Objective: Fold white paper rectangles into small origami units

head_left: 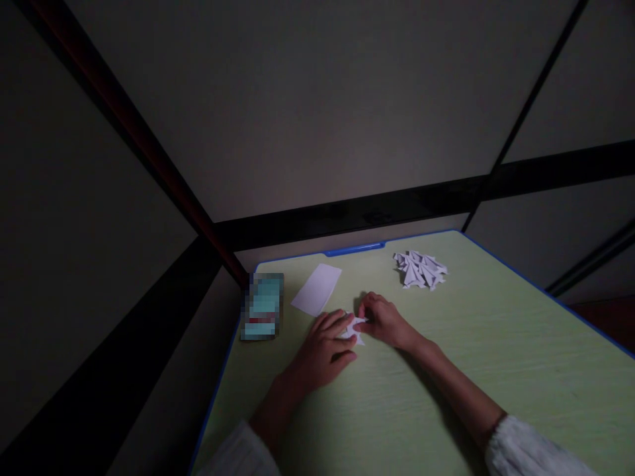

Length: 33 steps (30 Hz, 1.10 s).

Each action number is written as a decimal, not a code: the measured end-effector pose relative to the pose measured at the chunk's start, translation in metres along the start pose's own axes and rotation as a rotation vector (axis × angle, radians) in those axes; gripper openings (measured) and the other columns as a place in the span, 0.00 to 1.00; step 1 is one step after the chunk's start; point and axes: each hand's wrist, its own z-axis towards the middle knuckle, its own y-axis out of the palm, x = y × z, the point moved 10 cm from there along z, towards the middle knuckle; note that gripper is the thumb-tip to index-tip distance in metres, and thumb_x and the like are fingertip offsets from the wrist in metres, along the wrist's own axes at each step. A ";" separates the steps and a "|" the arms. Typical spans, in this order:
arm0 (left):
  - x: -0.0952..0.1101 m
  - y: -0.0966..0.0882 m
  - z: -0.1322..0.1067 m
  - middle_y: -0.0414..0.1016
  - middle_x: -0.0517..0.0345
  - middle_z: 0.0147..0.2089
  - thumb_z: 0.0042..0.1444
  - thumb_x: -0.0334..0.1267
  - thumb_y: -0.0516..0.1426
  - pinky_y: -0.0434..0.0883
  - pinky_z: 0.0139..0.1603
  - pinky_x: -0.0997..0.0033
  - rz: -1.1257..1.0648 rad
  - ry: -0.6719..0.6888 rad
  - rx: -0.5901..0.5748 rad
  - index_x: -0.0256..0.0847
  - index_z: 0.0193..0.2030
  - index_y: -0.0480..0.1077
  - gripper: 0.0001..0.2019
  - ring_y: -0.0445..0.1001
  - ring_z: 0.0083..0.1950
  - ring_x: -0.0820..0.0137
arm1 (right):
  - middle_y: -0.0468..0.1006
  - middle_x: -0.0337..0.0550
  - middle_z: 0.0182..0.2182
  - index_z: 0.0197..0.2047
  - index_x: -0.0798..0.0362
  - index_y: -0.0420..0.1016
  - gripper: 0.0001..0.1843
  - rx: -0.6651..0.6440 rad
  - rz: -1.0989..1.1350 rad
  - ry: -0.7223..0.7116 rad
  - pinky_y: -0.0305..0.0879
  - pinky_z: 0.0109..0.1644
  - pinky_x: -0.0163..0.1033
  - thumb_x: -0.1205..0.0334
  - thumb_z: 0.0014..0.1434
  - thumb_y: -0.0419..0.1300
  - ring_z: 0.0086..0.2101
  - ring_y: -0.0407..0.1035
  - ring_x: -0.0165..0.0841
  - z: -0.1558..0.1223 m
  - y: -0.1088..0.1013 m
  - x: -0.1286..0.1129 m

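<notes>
A small piece of folded white paper [354,326] with pointed corners lies on the light green table, between my two hands. My left hand [320,349] rests over its left side with the fingers spread and stretched out, the fingertips pressing on the paper. At the right edge of the folded paper, my right hand [381,320] pinches it between thumb and fingers. Both hands hide part of its outline. Beyond my left hand lies a flat sheet of white paper [317,289]. Several folded paper pieces [421,270] sit in a pile at the back right.
A pixelated greenish rectangular object [262,307] lies near the left edge of the table [446,396]. A blue strip [355,249] runs along the table's back edge. Behind stands a grey panelled wall [337,119] with a dark band.
</notes>
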 end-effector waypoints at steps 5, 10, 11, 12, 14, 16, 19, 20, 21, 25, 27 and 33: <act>0.012 -0.012 -0.003 0.51 0.50 0.60 0.48 0.32 0.53 0.55 0.55 0.55 -0.024 0.109 0.173 0.41 0.41 0.70 0.12 0.52 0.59 0.61 | 0.61 0.32 0.18 0.24 0.53 0.57 0.10 -0.043 0.220 0.051 0.51 0.23 0.30 0.69 0.41 0.57 0.20 0.56 0.25 0.002 0.008 0.004; -0.012 -0.030 -0.009 0.57 0.48 0.57 0.50 0.27 0.50 0.60 0.52 0.61 -0.175 -0.062 0.405 0.40 0.44 0.68 0.15 0.59 0.54 0.65 | 0.64 0.30 0.21 0.35 0.51 0.55 0.18 -0.004 0.749 0.139 0.52 0.21 0.30 0.68 0.39 0.57 0.19 0.59 0.25 0.003 0.000 0.005; -0.018 -0.032 -0.010 0.59 0.48 0.55 0.50 0.27 0.50 0.61 0.51 0.62 -0.214 -0.109 0.448 0.40 0.43 0.68 0.14 0.61 0.52 0.66 | 0.64 0.30 0.21 0.35 0.51 0.57 0.19 0.030 0.808 0.176 0.53 0.21 0.30 0.68 0.38 0.58 0.19 0.60 0.25 0.003 -0.004 0.008; -0.025 -0.035 -0.011 0.61 0.48 0.53 0.49 0.27 0.50 0.62 0.50 0.63 -0.259 -0.160 0.490 0.40 0.42 0.68 0.14 0.63 0.50 0.67 | 0.65 0.30 0.20 0.33 0.52 0.58 0.18 0.068 0.845 0.210 0.53 0.21 0.30 0.69 0.36 0.59 0.19 0.60 0.24 0.003 -0.008 0.011; -0.040 -0.036 -0.012 0.66 0.49 0.48 0.47 0.29 0.53 0.64 0.46 0.66 -0.385 -0.282 0.559 0.39 0.41 0.68 0.13 0.66 0.47 0.67 | 0.67 0.32 0.19 0.28 0.54 0.61 0.15 0.125 0.898 0.265 0.55 0.22 0.31 0.68 0.35 0.61 0.19 0.61 0.24 0.002 -0.013 0.015; -0.056 -0.028 -0.010 0.71 0.50 0.42 0.44 0.31 0.55 0.67 0.41 0.69 -0.573 -0.425 0.582 0.37 0.41 0.67 0.15 0.70 0.40 0.69 | 0.68 0.33 0.18 0.24 0.55 0.61 0.14 0.128 0.956 0.295 0.56 0.24 0.31 0.67 0.34 0.63 0.20 0.63 0.25 0.001 -0.010 0.015; -0.071 -0.009 -0.008 0.74 0.56 0.28 0.42 0.33 0.57 0.68 0.32 0.73 -0.861 -0.583 0.574 0.34 0.36 0.67 0.12 0.71 0.30 0.71 | 0.68 0.33 0.17 0.21 0.55 0.60 0.14 0.072 1.023 0.311 0.56 0.24 0.31 0.66 0.33 0.64 0.21 0.65 0.27 -0.001 0.004 0.008; -0.073 -0.004 -0.007 0.73 0.57 0.25 0.42 0.33 0.56 0.67 0.29 0.74 -0.916 -0.614 0.564 0.33 0.33 0.68 0.09 0.71 0.27 0.72 | 0.68 0.33 0.16 0.20 0.55 0.60 0.15 0.045 1.024 0.303 0.56 0.24 0.31 0.65 0.33 0.65 0.21 0.64 0.26 -0.002 0.008 0.004; -0.075 -0.001 -0.008 0.72 0.59 0.22 0.41 0.33 0.56 0.66 0.27 0.76 -0.923 -0.639 0.561 0.33 0.29 0.68 0.07 0.70 0.24 0.73 | 0.68 0.32 0.16 0.20 0.56 0.60 0.14 0.026 1.010 0.289 0.55 0.23 0.30 0.65 0.33 0.65 0.20 0.63 0.25 -0.002 0.011 0.000; -0.073 -0.004 -0.007 0.67 0.63 0.16 0.42 0.34 0.55 0.62 0.20 0.79 -0.811 -0.614 0.517 0.33 0.23 0.69 0.06 0.65 0.19 0.76 | 0.67 0.32 0.16 0.21 0.57 0.64 0.12 0.060 0.887 0.266 0.53 0.21 0.29 0.65 0.33 0.65 0.18 0.60 0.23 -0.001 0.006 -0.002; -0.073 -0.015 -0.007 0.69 0.60 0.20 0.44 0.35 0.55 0.64 0.22 0.77 -0.708 -0.573 0.532 0.34 0.27 0.70 0.06 0.67 0.21 0.75 | 0.66 0.32 0.14 0.23 0.56 0.65 0.14 0.155 0.828 0.281 0.53 0.20 0.30 0.64 0.32 0.65 0.16 0.59 0.23 -0.001 -0.011 0.007; -0.088 -0.052 -0.014 0.64 0.42 0.50 0.40 0.33 0.59 0.61 0.51 0.61 0.042 -0.562 0.547 0.31 0.40 0.68 0.17 0.61 0.52 0.59 | 0.67 0.36 0.17 0.23 0.55 0.62 0.12 0.617 0.519 0.387 0.59 0.23 0.34 0.59 0.37 0.61 0.19 0.63 0.28 -0.024 -0.098 0.069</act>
